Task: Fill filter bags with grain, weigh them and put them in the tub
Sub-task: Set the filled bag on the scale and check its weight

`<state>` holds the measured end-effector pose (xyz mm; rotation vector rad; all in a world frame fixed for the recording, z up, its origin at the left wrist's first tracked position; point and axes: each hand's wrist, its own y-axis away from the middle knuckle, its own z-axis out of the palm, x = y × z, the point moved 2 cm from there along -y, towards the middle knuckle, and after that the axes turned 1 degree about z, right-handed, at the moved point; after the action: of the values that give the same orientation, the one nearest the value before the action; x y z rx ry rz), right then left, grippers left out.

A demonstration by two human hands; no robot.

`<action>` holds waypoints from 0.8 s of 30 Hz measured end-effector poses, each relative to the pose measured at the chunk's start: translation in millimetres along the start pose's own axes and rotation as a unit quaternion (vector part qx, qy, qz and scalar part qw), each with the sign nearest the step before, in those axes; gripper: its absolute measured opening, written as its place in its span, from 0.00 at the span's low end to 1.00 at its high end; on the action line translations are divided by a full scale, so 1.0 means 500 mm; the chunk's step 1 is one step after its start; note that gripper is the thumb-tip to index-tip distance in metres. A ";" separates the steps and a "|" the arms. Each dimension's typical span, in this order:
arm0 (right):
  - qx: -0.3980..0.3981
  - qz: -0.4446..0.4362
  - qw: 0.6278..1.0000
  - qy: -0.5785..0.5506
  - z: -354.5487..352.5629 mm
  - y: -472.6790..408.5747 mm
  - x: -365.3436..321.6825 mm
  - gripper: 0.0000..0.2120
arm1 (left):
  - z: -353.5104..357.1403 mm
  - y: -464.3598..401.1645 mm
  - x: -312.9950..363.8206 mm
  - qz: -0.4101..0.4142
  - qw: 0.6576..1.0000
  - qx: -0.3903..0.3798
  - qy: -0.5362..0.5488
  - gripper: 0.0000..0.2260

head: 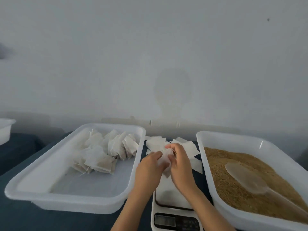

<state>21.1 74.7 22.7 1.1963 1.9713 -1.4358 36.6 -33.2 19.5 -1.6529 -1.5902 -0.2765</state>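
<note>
Both my hands hold one white filter bag [164, 161] above the white kitchen scale [173, 197]. My left hand [148, 169] grips its left side, and my right hand [180, 164] pinches its right side with curled fingers. Loose empty filter bags [156, 143] lie on the dark cloth behind my hands. The white tub [70, 195] on the left holds several filled bags [106, 150] in its far half. On the right, a white tub [206, 165] is full of brown grain [221, 177], with a translucent scoop [246, 179] lying in it.
The scale's display [165, 220] sits at the near edge between the two tubs; its reading is unreadable. Another white container [5, 129] shows at the far left edge. A plain wall rises right behind the table.
</note>
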 end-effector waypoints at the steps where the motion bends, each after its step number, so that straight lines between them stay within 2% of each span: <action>1: 0.000 -0.010 1.000 -0.016 0.009 -0.011 -0.022 0.15 | -0.023 -0.002 0.003 0.002 1.000 0.021 -0.007 0.14; 5: -0.017 -0.040 0.998 -0.046 0.082 -0.050 -0.102 0.11 | -0.139 -0.012 -0.016 0.002 0.997 0.077 -0.013 0.03; 8: -0.053 -0.007 0.998 -0.041 0.170 -0.059 -0.135 0.15 | -0.233 -0.016 -0.074 -0.071 0.994 0.066 -0.052 0.05; 11: -0.166 0.081 0.982 -0.027 0.276 -0.052 -0.155 0.19 | -0.317 -0.018 -0.172 -0.174 0.982 0.022 -0.064 0.05; 13: -0.253 0.145 0.956 -0.005 0.346 -0.043 -0.168 0.18 | -0.363 -0.016 -0.248 -0.232 0.968 -0.009 -0.090 0.05; 14: -0.297 0.179 0.938 0.001 0.377 -0.037 -0.175 0.16 | -0.382 -0.014 -0.282 -0.261 0.958 -0.031 -0.113 0.11; 17: -0.451 0.275 0.849 -0.021 0.459 -0.002 -0.198 0.14 | -0.426 0.000 -0.363 -0.323 0.933 -0.077 -0.136 0.22; 19: -0.521 0.258 0.814 0.013 0.499 0.020 -0.212 0.15 | -0.441 0.010 -0.397 -0.338 0.923 -0.106 -0.152 0.22; 21: -0.552 0.188 0.808 0.083 0.527 0.032 -0.226 0.17 | -0.447 0.018 -0.417 -0.330 0.912 -0.139 -0.200 0.14; 24: -0.555 0.153 0.809 0.123 0.548 0.035 -0.238 0.18 | -0.448 0.023 -0.414 -0.298 0.889 -0.162 -0.307 0.03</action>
<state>60.0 -220.9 -1.6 1.0192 2.0730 0.1539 91.2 -333.7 25.6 -1.5248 -2.6586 -0.3674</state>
